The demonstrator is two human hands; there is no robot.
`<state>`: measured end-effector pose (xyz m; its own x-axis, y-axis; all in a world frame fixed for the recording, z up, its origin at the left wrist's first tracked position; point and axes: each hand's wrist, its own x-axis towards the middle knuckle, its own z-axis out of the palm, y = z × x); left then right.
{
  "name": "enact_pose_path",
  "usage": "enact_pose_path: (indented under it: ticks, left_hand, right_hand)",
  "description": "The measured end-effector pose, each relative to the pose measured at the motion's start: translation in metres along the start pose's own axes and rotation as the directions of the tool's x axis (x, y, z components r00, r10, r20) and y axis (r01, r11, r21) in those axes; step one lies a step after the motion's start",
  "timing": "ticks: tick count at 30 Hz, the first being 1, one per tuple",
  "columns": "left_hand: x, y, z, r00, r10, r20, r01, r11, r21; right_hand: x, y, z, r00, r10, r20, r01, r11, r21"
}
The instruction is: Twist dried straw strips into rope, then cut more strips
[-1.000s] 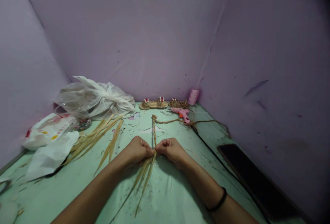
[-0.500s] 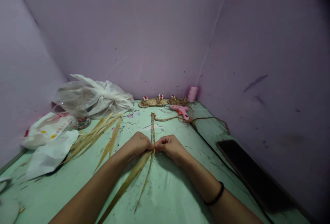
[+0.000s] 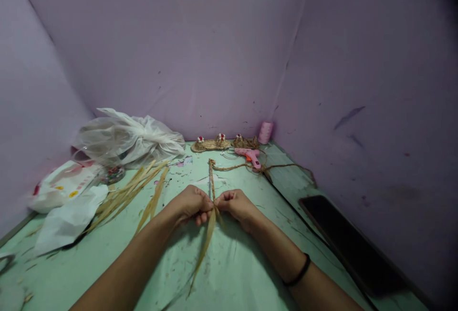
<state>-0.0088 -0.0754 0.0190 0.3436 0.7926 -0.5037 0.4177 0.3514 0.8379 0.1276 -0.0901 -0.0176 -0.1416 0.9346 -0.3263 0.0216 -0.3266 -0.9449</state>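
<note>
My left hand point(image 3: 196, 204) and my right hand point(image 3: 235, 205) meet over the middle of the table, fingertips almost touching. Both pinch a twisted straw-coloured cord point(image 3: 212, 180) at the point where it splits into loose flat strips. From that point, one dry fibre strip point(image 3: 205, 249) hangs down towards me, and a shorter, blurred strip lies beside it under the right fingers. Beyond my hands the cord runs straight back to a bend, then off to the right. Which strip each hand grips is hidden by the fingers.
Loose dry strips point(image 3: 133, 191) lie left of my hands, near a clear plastic bag point(image 3: 143, 137) and a white packet point(image 3: 67, 184). Along the back are woven pieces point(image 3: 211, 146), a pink glue gun point(image 3: 249, 156) and a pink thread spool point(image 3: 265, 132). A dark flat slab point(image 3: 350, 244) lies right.
The wide strip that stretched to the lower left has swung in, and the loose strips now lie closer together below my hands. My left hand's lower fingers have uncurled a little.
</note>
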Motion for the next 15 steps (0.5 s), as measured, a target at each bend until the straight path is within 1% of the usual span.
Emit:
enact_pose_path:
  ticks: [2,4,6,8,9,11,13,15]
  left_hand:
    - [0.0009,-0.0003,0.0020,0.999,-0.012,-0.033,0.012,1.000,-0.017]
    - [-0.0007,0.0016,0.0043,0.996,-0.038,-0.078,0.039,0.999,0.008]
    - [-0.0032,0.0044,0.0061,0.989,-0.068,-0.128,0.074,0.996,0.042]
    - [-0.0050,0.0062,0.0068,0.984,-0.085,-0.155,0.093,0.995,0.045]
    - [-0.0052,0.0063,0.0070,0.985,-0.087,-0.152,0.094,0.995,0.037]
    - [-0.0041,0.0047,0.0070,0.991,-0.080,-0.105,0.081,0.997,0.006]
    - [-0.0012,0.0011,0.0070,0.998,-0.061,-0.035,0.059,0.997,-0.052]
    - [0.0024,-0.0033,0.0071,0.998,-0.063,0.024,0.066,0.990,-0.124]
  right_hand:
    - [0.0006,0.0009,-0.0003,1.000,-0.003,0.025,0.001,0.999,0.049]
    - [0.0016,0.0022,-0.0002,0.999,-0.007,0.041,0.003,0.996,0.094]
    - [0.0020,0.0030,0.0005,1.000,0.001,0.028,-0.003,0.995,0.101]
    - [0.0016,0.0029,0.0014,1.000,0.010,0.001,-0.010,0.995,0.095]
    - [0.0013,0.0028,0.0017,1.000,0.012,-0.005,-0.012,0.995,0.096]
    - [0.0010,0.0028,0.0019,1.000,0.004,0.010,-0.005,0.993,0.117]
    - [0.0014,0.0033,0.0010,0.999,-0.016,0.052,0.009,0.991,0.136]
    - [0.0019,0.0038,-0.0006,0.995,-0.030,0.097,0.015,0.989,0.147]
